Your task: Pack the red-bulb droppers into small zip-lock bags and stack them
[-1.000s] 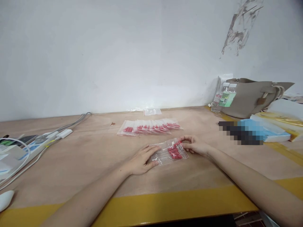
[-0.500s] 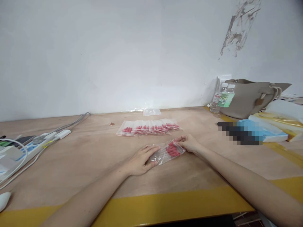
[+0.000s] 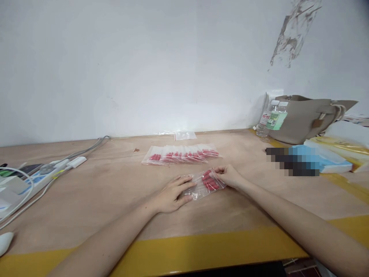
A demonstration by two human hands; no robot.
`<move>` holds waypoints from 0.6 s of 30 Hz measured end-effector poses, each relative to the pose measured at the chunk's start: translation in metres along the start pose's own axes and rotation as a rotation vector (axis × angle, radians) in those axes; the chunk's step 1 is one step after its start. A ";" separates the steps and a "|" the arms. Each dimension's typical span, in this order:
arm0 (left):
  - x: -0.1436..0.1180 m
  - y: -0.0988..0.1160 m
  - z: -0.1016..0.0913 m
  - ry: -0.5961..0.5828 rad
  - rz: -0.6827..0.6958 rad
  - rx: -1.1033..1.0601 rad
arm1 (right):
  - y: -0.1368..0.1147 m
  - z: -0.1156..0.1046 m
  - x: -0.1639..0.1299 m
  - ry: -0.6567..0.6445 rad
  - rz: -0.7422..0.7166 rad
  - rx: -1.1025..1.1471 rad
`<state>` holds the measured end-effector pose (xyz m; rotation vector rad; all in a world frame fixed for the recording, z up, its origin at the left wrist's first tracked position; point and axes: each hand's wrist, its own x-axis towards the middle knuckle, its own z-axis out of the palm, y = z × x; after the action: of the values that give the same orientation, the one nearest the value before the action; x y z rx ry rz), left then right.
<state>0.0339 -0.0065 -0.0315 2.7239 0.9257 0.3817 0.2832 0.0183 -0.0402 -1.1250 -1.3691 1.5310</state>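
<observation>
My left hand (image 3: 173, 194) flat, fingers spread, pressing clear zip bag (image 3: 203, 184) of red pieces onto tabletop (image 3: 115, 200). Right hand (image 3: 227, 176) pinching bag's far end. Risk: uneven pinch leaves seal gapped, pieces spill toward filled bag row (image 3: 181, 154).

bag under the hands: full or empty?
Partly filled: red pieces bunch at the clear bag's right end; the left half looks empty.

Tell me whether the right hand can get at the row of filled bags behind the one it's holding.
Probably yes. The right hand pinches one end of the clear bag of red pieces, and the row of filled bags lies just beyond on bare table, nothing between them.
</observation>
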 end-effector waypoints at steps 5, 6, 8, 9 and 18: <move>0.000 0.000 -0.001 0.004 0.012 -0.005 | 0.001 -0.013 0.003 -0.076 0.015 -0.099; 0.000 0.000 -0.001 0.003 0.010 -0.003 | 0.002 -0.016 0.004 -0.078 0.007 -0.132; 0.001 0.000 -0.001 -0.001 0.003 0.005 | 0.003 -0.018 0.006 -0.049 -0.001 -0.197; 0.001 0.000 -0.001 -0.004 0.001 0.007 | 0.003 -0.018 0.006 -0.019 -0.002 -0.227; 0.001 -0.004 -0.002 -0.031 0.026 -0.001 | 0.004 -0.022 0.001 -0.001 -0.004 -0.297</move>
<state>0.0320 -0.0029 -0.0309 2.7354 0.8834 0.3431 0.3039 0.0257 -0.0448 -1.2981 -1.6364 1.3536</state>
